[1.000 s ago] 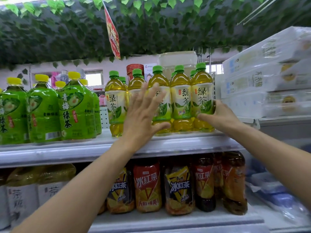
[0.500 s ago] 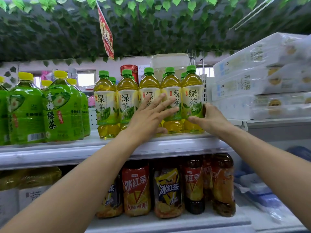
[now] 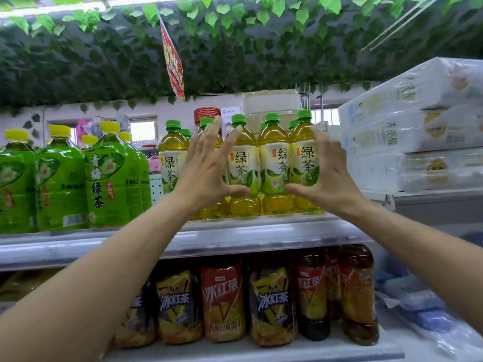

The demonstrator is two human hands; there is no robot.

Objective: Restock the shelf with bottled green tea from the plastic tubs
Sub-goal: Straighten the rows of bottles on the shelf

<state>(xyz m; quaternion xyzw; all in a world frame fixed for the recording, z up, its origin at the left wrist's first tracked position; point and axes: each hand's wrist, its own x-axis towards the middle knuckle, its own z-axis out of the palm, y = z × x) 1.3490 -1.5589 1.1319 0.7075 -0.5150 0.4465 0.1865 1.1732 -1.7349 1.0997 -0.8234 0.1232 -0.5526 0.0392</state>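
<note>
The green tea bottles [image 3: 274, 165] stand upright in a row on the upper shelf [image 3: 235, 231]. The left hand [image 3: 206, 168] and right hand [image 3: 326, 173] flank them, fingers spread wide and straight, gripping nothing.

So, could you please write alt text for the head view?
Two open hands, left hand and right hand, frame a row of green-capped yellow green tea bottles on a metal shelf, beside large yellow-capped green bottles.

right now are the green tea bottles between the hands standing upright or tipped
Upright. The green tea bottles stand with green caps on top and bases flat on the shelf; none leans.
</note>
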